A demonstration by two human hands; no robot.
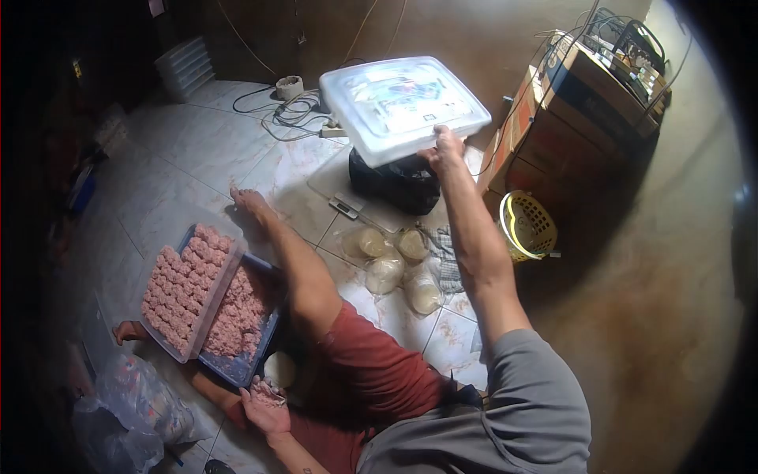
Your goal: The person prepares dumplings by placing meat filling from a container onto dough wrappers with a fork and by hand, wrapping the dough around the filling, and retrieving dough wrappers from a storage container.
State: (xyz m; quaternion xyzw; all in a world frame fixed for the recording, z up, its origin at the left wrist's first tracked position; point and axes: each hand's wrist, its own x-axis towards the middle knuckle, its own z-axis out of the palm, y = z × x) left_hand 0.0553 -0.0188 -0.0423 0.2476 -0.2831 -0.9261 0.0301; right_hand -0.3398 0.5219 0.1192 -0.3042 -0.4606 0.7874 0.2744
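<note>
At the end of my outstretched right arm, my right hand [446,150] grips the near edge of a white plastic container [403,146] with a lid, held above a black plastic bag [391,186]. Low in view, my left hand [267,403] is turned palm up, fingers apart and smeared with pink mince; a small shiny spot by the fingers is unclear. Beside it stands a blue tub [245,370] of loose pink minced meat [237,312]. A clear plastic box [212,312] with rows of pink meatballs [185,284] rests over the tub's left part.
Several bagged pale round lumps [384,272] lie on the tiles near a small digital scale [344,207]. A yellow basket [527,227] and stacked cardboard boxes [584,103] stand right. Cables [292,114] lie behind; a filled plastic bag [146,395] sits lower left.
</note>
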